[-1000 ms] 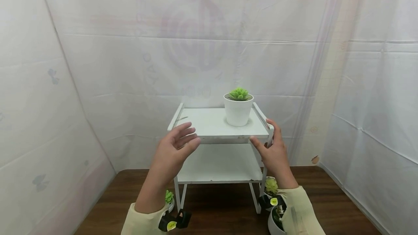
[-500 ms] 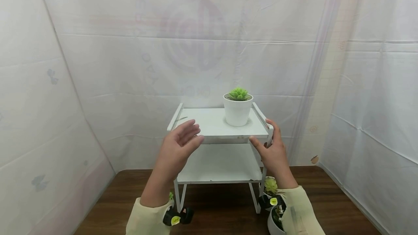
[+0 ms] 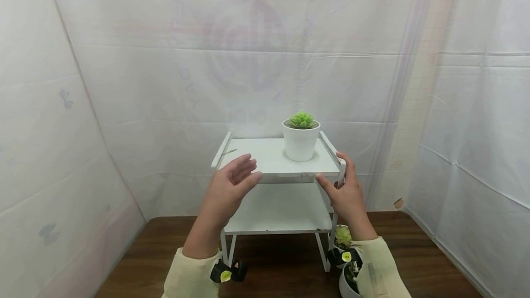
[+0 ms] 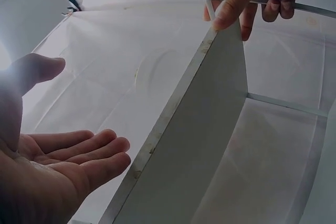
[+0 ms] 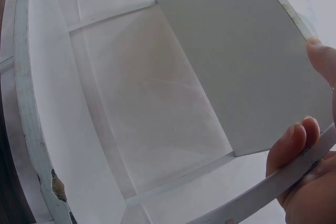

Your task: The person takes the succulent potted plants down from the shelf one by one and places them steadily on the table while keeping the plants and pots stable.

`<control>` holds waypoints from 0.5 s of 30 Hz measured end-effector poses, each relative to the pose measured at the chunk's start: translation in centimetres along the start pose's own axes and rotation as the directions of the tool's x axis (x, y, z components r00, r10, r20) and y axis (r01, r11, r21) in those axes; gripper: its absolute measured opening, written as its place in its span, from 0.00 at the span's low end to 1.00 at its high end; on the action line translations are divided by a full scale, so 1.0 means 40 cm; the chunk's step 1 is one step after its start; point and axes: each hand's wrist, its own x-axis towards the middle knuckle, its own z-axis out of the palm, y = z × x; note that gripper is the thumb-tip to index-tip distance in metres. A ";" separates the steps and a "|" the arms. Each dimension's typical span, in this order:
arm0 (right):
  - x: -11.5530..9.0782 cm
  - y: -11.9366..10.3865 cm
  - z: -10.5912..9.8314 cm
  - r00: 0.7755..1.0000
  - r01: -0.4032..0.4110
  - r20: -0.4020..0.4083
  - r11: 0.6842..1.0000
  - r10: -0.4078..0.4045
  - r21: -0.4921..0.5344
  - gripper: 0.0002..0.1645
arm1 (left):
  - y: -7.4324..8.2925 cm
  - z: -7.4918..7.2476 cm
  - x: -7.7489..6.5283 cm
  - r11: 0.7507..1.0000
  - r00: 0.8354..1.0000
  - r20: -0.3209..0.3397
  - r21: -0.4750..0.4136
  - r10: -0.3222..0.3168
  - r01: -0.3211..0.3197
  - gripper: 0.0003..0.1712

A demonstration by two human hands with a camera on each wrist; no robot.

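Note:
A white two-tier shelf rack (image 3: 265, 206) stands on the brown table. My right hand (image 3: 349, 194) grips its front right corner post, thumb on the front edge of the top board. In the right wrist view, curled fingers (image 5: 294, 140) wrap round the white side frame (image 5: 262, 198). My left hand (image 3: 229, 187) is held before the top board's front left part, holding nothing. The left wrist view shows its fingers (image 4: 100, 150) extended and the thumb apart, close to the board's front edge (image 4: 163, 124). On the top board, toward the right, sits a white pot (image 3: 301, 145) with a green succulent (image 3: 301, 120).
Two more potted plants stand by the rack's right leg: a yellow-green succulent (image 3: 342, 237) and a white pot (image 3: 348, 284), partly hidden by the right sleeve. White sheeting (image 3: 165, 82) encloses the brown table (image 3: 418, 252) at the back and sides.
My left hand has drifted a little to the right, its forearm now covering the small plant at the rack's left leg. The right hand keeps its grip, and rack and pot stay put.

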 end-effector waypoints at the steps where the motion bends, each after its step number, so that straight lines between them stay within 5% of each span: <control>1: 0.000 0.000 0.000 1.000 0.000 0.000 1.000 0.000 0.000 0.49 | -0.001 0.001 0.002 1.000 1.000 0.001 0.005 -0.004 0.004 0.37; 15: 0.003 0.001 0.002 1.000 0.012 -0.003 1.000 -0.012 -0.001 0.48 | 0.013 0.008 0.022 0.998 0.999 0.015 0.055 -0.037 0.036 0.38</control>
